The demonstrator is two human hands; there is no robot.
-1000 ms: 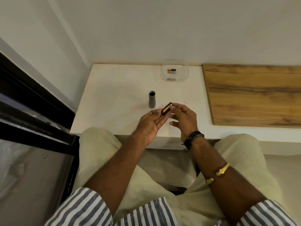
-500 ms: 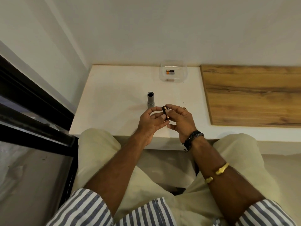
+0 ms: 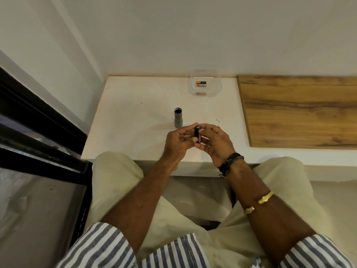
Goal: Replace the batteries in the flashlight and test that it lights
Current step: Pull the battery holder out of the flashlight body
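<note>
Currently a small dark battery carrier (image 3: 198, 135) (so judged; detail too small to confirm) is held roughly upright above the near edge of the desk (image 3: 135, 117). It is pinched from both sides: by the left hand (image 3: 177, 144) from the left, and by the right hand (image 3: 216, 142) from the right, whose fingers (image 3: 209, 127) are curled toward the top end. The flashlight (image 3: 178, 118) is stood on end just beyond the hands, open mouth up, untouched. At the far side two batteries (image 3: 201, 83) are seen lying in a clear container (image 3: 217, 88), well apart from the hands.

Handling, as judged: the carrier is taken to be light, rigid and smooth-sided, so apt to slip or roll. It is best gripped by the barrel sides, ends left free. The flashlight tube is narrow-based and easily toppled, so it should be steadied at the lower collar.

Room: open desk is left to the left of the flashlight and beyond it. A wooden board (image 3: 299, 111) edges the right. The desk's near edge lies under the hands, so anything dropped may be lost to the lap or floor.
</note>
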